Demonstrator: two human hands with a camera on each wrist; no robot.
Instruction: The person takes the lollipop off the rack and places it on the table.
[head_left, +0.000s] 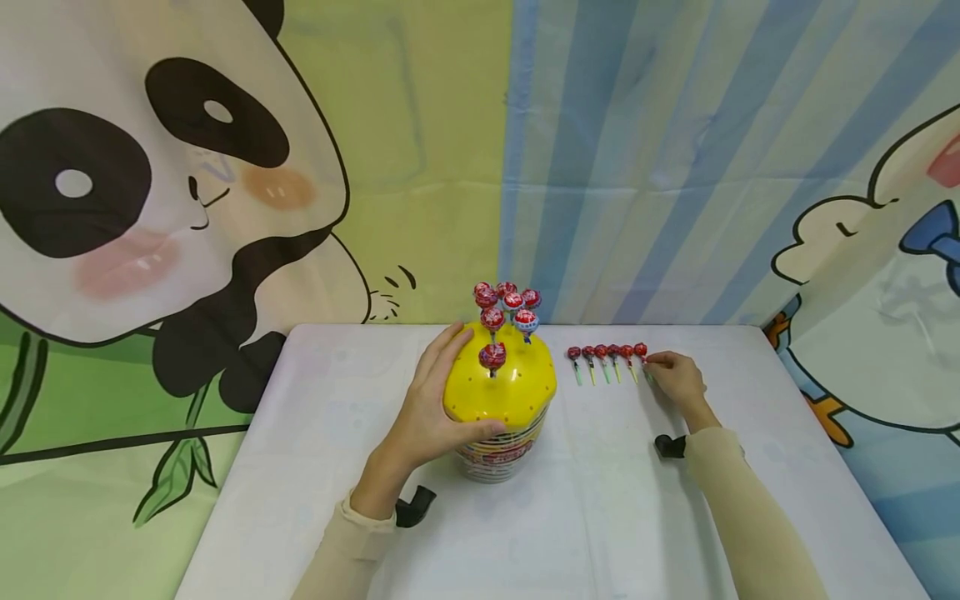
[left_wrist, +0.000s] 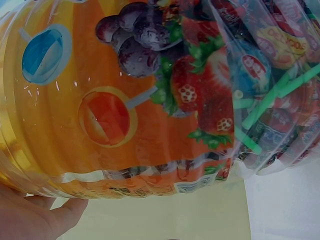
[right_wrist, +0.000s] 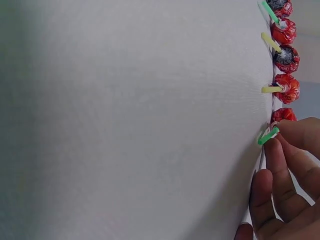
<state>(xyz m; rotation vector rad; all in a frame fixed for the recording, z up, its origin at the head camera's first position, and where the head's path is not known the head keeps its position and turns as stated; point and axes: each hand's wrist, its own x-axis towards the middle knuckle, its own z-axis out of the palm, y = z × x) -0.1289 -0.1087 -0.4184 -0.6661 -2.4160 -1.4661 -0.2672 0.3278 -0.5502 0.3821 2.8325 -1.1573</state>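
Note:
A clear candy jar (head_left: 501, 454) with a yellow lid (head_left: 517, 392) stands on the table, and several wrapped lollipops (head_left: 492, 319) stick up from the lid. My left hand (head_left: 427, 412) grips the lid from the left, thumb across its near side. In the left wrist view the jar's orange fruit label (left_wrist: 150, 120) and the lollipops packed inside show up close. To the right, my right hand (head_left: 681, 382) pinches the rightmost lollipop (right_wrist: 284, 115) of a row by its green stick (right_wrist: 268, 135). Its thumb and index finger hold the stick close to the red-wrapped head.
The other lollipops (head_left: 601, 353) lie in a row on the white-covered table (head_left: 600, 517), heads away from me. A cartoon backdrop (head_left: 435, 167) rises behind the table's far edge. Black wrist mounts (head_left: 415, 507) protrude from both sleeves.

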